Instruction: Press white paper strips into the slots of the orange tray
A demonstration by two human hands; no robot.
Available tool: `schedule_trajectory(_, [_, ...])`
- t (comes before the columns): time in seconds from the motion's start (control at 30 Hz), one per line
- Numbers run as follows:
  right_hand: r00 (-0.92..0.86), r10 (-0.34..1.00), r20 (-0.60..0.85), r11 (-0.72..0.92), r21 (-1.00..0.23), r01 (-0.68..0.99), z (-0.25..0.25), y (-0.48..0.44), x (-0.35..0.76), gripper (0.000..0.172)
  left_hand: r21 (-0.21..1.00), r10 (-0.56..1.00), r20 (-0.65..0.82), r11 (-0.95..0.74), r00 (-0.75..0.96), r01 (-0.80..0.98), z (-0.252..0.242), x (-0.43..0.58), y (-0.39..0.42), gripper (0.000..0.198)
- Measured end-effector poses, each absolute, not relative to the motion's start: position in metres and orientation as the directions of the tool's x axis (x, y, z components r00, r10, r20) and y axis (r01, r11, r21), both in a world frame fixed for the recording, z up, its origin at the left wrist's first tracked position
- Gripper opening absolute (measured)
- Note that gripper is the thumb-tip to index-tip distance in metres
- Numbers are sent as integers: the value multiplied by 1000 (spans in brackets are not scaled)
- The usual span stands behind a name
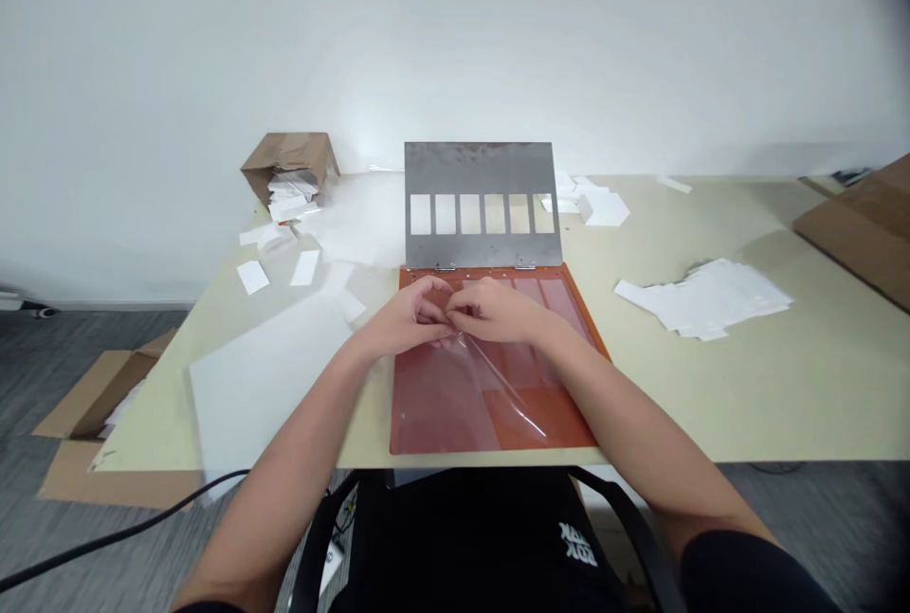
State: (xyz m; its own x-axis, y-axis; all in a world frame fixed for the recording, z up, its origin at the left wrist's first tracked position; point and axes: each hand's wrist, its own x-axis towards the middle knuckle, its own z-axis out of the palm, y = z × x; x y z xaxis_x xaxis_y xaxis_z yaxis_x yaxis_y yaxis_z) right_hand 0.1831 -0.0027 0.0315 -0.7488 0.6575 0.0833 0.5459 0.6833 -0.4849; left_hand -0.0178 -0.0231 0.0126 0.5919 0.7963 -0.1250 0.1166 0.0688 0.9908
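My left hand (409, 317) and my right hand (498, 312) meet over an orange-red board (544, 419). Their fingertips are pinched close together at a clear plastic film (498, 374), whose corner is lifted and creased. Below the fingers the film spreads over the board, with a shiny fold running toward its lower right. Exactly where each fingertip grips is partly hidden. A grey metal plate (478, 168) with a row of several rectangular windows stands up from the board's far edge on small hinges.
On the left lie large translucent sheets (263, 386), white cards (252, 277) and a cardboard box (291, 151) of white pieces. To the right are a fanned pile of white cards (711, 300) and a brown carton (867, 225). An open carton (100, 405) sits on the floor.
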Motion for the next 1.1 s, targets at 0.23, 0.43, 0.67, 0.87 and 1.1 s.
schedule_trajectory(0.23, [-698, 701, 145, 637, -568, 522, 26, 0, 186, 23, 990, 803, -129, 69, 582, 123, 15, -19, -23, 46])
schedule_trajectory(0.43, [-679, 721, 139, 584, -648, 489, 25, -3, 187, 22, 991, 802, -122, 66, 584, 115, 13, -21, -23, 45])
schedule_trajectory(0.67, [-648, 755, 97, 516, -697, 497, 24, -4, 183, 18, 991, 805, -122, 67, 581, 115, 14, -22, -22, 48])
schedule_trajectory(0.87, [-583, 805, 108, 504, -644, 576, 22, -4, 181, 17, 985, 802, -154, 77, 577, 156, 16, -27, -21, 54])
schedule_trajectory(1.1, [-561, 820, 118, 519, -568, 639, 17, 0, 181, 11, 979, 771, -178, 78, 612, 186, 23, -38, -19, 66])
